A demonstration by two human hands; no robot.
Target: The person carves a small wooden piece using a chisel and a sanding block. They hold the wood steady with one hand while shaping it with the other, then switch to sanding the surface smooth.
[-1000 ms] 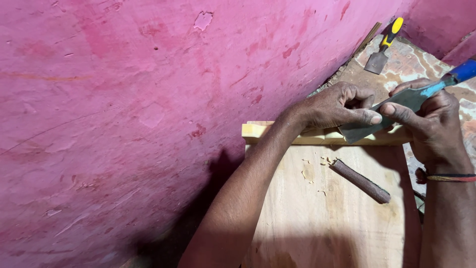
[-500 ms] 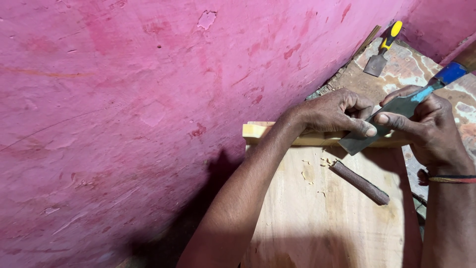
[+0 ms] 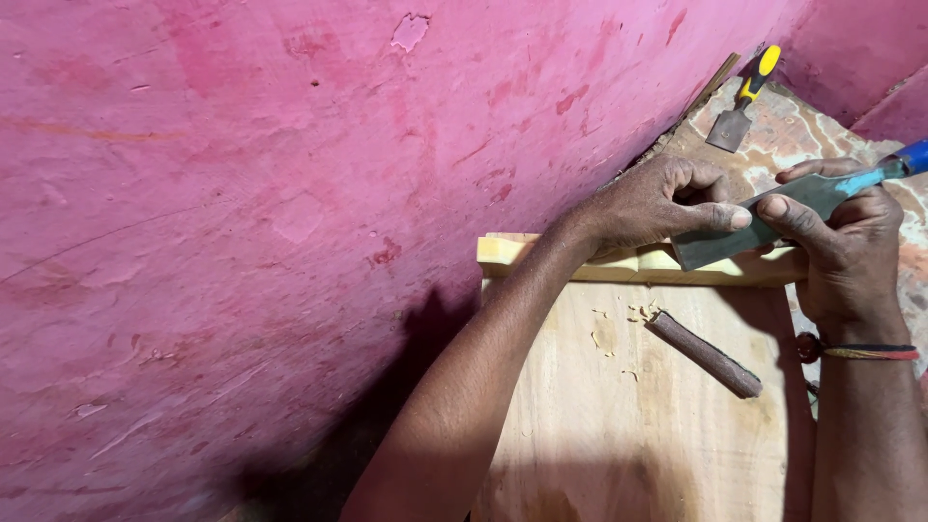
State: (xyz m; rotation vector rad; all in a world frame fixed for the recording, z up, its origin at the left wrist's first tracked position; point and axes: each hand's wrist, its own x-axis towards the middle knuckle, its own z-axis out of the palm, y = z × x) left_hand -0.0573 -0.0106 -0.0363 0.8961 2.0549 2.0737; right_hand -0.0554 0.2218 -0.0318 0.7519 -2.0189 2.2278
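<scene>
A rough wall (image 3: 290, 193) painted deep pink, scuffed and chipped in places, fills most of the view from above; at its foot lies a pale plywood board (image 3: 638, 425) on a mottled floor (image 3: 812, 126).

Both hands of one person meet near the far edge of the board. The right hand (image 3: 846, 242) is wrapped around a wide flat chisel (image 3: 764, 227), fingers closed over the grey blade, forefinger stretched along its top. The chisel's blue handle (image 3: 913, 155) sticks out past the hand toward the upper right. The left hand (image 3: 662, 203) comes in from the wall side, its fingers curled and its thumb pressed down on the blade close to the cutting end, so the tool is held shut between the two hands. The blade's tip rests on a light wooden strip (image 3: 580, 261) that lies across the far edge of the board, running from the wall side to the right.

Just below the strip, a few small wood chips (image 3: 640, 312) lie on the board. Beside them rests a short dark brown stick (image 3: 704, 354), lying at a slant. A thin band (image 3: 860, 352) of red and dark threads circles the right wrist.

Farther off, near the wall, a second chisel with a yellow and black handle (image 3: 739, 101) lies on the floor, well apart from the hands.
</scene>
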